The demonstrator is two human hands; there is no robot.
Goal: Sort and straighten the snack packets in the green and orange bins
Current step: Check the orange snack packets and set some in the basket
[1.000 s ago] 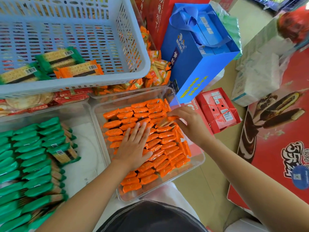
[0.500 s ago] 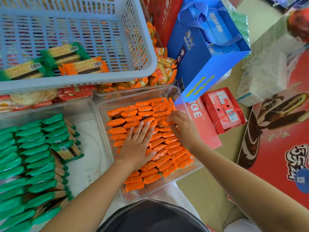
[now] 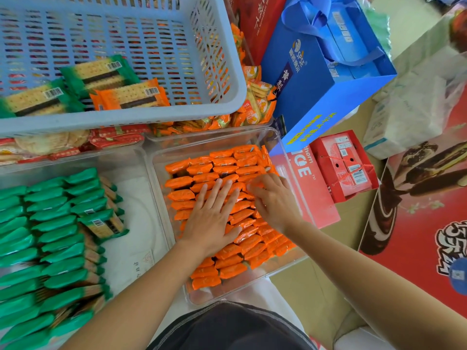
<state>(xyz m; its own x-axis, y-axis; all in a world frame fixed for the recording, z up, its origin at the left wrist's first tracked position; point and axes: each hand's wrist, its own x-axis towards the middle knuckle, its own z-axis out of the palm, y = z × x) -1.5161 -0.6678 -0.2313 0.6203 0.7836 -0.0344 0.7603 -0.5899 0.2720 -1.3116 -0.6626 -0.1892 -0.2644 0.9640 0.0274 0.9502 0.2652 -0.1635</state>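
Note:
A clear bin [image 3: 283, 147] holds rows of orange snack packets [image 3: 202, 170] standing on edge. My left hand [image 3: 212, 218] lies flat on the middle rows with its fingers spread. My right hand [image 3: 273, 198] is beside it on the right rows, fingers bent, blurred tips pressing down on the packets; no packet is lifted. To the left, a second clear bin [image 3: 141, 223] holds rows of green packets [image 3: 50, 223], one of them lying askew with its barcode up [image 3: 101, 223].
A blue slotted basket [image 3: 126, 117] sits behind the bins with two green biscuit packs [image 3: 98, 72] and one orange pack [image 3: 131, 96] in it. A blue gift bag [image 3: 316, 79], red boxes [image 3: 346, 165] and a large red carton [image 3: 417, 223] crowd the right side.
My right hand brought a pinched orange packet from the bin's right edge down into the rows and moved left, close to my left hand. My left hand stayed flat on the packets.

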